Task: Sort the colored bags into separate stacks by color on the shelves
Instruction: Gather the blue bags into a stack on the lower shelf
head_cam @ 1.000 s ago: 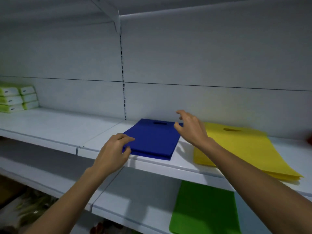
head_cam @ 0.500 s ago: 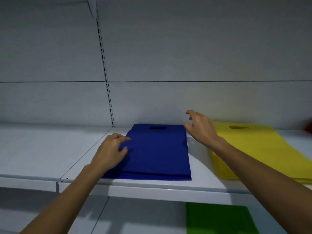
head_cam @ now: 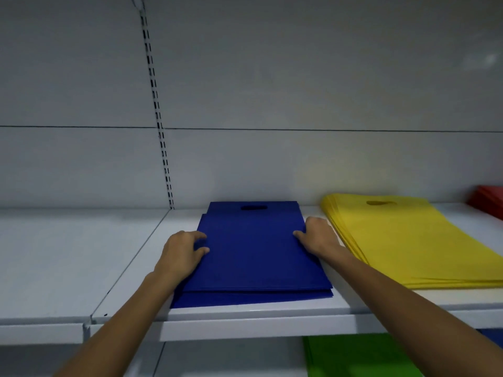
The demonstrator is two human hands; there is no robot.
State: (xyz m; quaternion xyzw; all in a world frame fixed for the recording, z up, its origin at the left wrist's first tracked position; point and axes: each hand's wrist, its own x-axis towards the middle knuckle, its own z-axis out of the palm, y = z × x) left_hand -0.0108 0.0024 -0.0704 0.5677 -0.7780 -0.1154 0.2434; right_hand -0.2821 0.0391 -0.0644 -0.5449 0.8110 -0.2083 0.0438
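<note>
With narrow grips, left hand (head_cam: 182, 254) and right hand (head_cam: 319, 238) pinch the side edges of the blue bags (head_cam: 255, 257), judged light, limp and slide-prone.

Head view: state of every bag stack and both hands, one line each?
blue bags: flat on the shelf, lower ones offset, not squared.
yellow bags: flat stack, left edge fanned, untouched.
red bags: flat, cut off by the frame edge.
green bags: flat below, partly hidden by the shelf.
left hand: curled at the blue bags' left edge, thumb on top; grip unclear.
right hand: at their right edge, thumb on top; grip unclear.
</note>
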